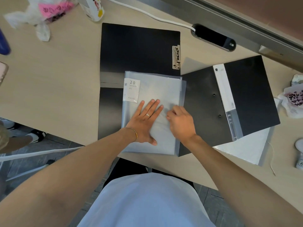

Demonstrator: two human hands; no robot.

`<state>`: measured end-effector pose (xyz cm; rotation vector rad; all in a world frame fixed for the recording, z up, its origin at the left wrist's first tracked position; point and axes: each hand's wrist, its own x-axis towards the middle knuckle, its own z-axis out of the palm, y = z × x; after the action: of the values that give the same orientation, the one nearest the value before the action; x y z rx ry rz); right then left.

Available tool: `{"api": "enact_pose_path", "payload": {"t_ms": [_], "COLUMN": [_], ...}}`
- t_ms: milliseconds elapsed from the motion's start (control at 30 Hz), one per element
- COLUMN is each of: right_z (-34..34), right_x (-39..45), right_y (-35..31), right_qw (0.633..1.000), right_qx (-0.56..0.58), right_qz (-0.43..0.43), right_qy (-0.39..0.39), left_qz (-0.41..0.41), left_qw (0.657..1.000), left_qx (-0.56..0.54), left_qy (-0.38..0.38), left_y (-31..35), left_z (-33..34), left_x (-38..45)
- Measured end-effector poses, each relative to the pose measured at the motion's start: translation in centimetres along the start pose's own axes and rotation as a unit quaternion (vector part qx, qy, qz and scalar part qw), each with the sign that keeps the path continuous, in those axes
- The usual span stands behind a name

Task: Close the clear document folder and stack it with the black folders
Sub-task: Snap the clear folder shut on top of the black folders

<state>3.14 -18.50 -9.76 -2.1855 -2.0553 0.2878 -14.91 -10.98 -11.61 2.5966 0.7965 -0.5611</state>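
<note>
Both forearms are reaching up from six o'clock onto the clear document folder (pixel 154 112), lying closed at centre, long axis twelve-to-six, overlapping the open black clipboard folder (pixel 139 48) at twelve. Left hand (pixel 144 122) is pressing flat, fingers spread; right hand (pixel 180 123) is curling near its three-o'clock edge, its pinch hidden. Another black folder (pixel 246 95) is lying at three o'clock.
</note>
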Motion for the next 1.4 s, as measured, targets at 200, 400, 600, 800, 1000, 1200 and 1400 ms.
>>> {"api": "enact_pose_path", "payload": {"t_ms": [200, 400, 600, 800, 1000, 1200, 1400], "right_z": [0.0, -0.3, -1.7, -2.4, -3.3, -3.5, -4.2], "right_x": [-1.9, -2.3, -1.7, -2.0, -1.7, -0.5, 0.5], "right_y": [-0.4, -0.9, -0.2, 0.9, 0.9, 0.1, -0.6], "right_qw": [0.997, 0.98, 0.917, 0.893, 0.878, 0.857, 0.824], "right_qx": [0.043, 0.137, 0.279, 0.297, 0.313, 0.344, 0.382], "right_qz": [0.066, 0.143, 0.282, 0.338, 0.362, 0.383, 0.417], "right_qy": [0.001, -0.014, 0.03, 0.023, -0.009, -0.034, -0.045], "left_qz": [0.005, 0.011, 0.021, 0.017, -0.112, -0.354, -0.391], "left_qw": [1.0, 1.0, 1.0, 0.999, 0.979, 0.846, 0.705], "left_qx": [-0.005, -0.012, 0.004, -0.004, -0.049, -0.329, -0.553], "left_qy": [-0.001, 0.001, 0.017, 0.047, 0.165, 0.227, 0.21], "left_y": [0.0, 0.0, 0.1, 0.7, -0.8, -2.6, -3.3], "left_z": [0.0, 0.0, 0.0, -0.5, -1.1, -1.7, -2.8], "left_x": [0.0, -0.1, -0.3, -1.5, -3.8, -5.3, -4.4]}}
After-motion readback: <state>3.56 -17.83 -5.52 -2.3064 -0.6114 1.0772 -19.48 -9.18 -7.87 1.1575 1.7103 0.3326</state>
